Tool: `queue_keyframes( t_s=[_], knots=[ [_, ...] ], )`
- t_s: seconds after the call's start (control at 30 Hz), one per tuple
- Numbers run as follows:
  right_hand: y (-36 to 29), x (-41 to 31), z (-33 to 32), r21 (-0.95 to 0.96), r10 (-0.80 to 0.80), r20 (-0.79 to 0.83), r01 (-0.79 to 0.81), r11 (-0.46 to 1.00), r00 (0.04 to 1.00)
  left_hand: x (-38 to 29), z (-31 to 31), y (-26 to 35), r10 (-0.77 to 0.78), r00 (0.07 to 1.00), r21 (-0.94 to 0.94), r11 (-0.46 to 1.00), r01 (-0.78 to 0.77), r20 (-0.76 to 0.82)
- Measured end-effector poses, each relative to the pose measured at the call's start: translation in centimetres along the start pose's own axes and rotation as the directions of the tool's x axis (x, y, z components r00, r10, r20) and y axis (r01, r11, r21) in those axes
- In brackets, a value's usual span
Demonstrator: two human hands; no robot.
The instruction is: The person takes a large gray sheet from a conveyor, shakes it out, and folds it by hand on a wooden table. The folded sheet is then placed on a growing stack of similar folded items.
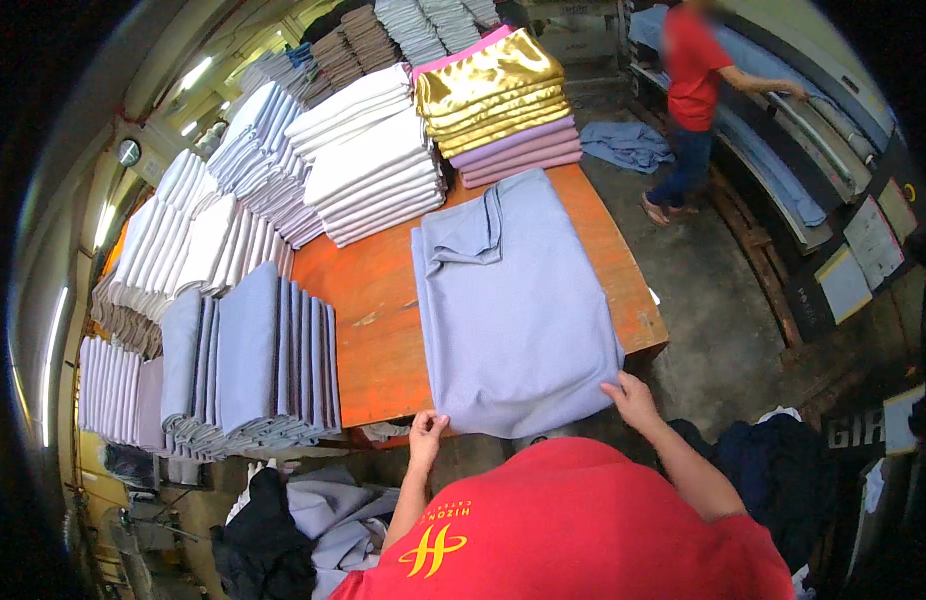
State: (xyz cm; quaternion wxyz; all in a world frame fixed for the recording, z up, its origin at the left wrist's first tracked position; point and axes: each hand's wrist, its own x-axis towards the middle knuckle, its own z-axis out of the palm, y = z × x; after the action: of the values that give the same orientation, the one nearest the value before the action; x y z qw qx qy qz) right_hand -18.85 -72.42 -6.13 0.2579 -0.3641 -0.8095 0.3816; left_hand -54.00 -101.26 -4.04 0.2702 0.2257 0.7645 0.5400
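Note:
A blue-grey cloth [519,322], folded in layers, lies over the right part of an orange wooden table [380,337]. Its near edge hangs past the table's front edge towards me. Between thumb and fingers, my left hand [427,435] pinches the near left corner. My right hand [631,401] grips the near right corner in the same way. At the far end of the cloth, a smaller flap [463,232] is turned over and wrinkled. Folded blue-grey cloths [249,352] are stacked at the table's left side.
White folded cloths [376,176] and shiny gold ones [493,86] are piled at the back. A person in a red shirt [691,67] works at a long machine [789,142] on the right. Loose blue fabric [628,146] lies on the floor; dark cloth [264,532] is heaped at lower left.

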Motion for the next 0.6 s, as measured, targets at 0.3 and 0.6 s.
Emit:
queue_keyframes(
  t_s=[0.3,0.6],
  knots=[
    [-1.7,-2.4,-0.1,0.061,0.141,-0.230,-0.130,0.990,0.963,0.3,1.6,-1.6,0.165,0.960,0.200,0.973,-0.119,-0.227],
    [-5.2,7.8,0.1,-0.215,0.280,-0.196,-0.319,0.923,0.940,9.0,3.9,3.3,0.071,0.953,0.643,0.753,0.144,-0.296]
  ],
)
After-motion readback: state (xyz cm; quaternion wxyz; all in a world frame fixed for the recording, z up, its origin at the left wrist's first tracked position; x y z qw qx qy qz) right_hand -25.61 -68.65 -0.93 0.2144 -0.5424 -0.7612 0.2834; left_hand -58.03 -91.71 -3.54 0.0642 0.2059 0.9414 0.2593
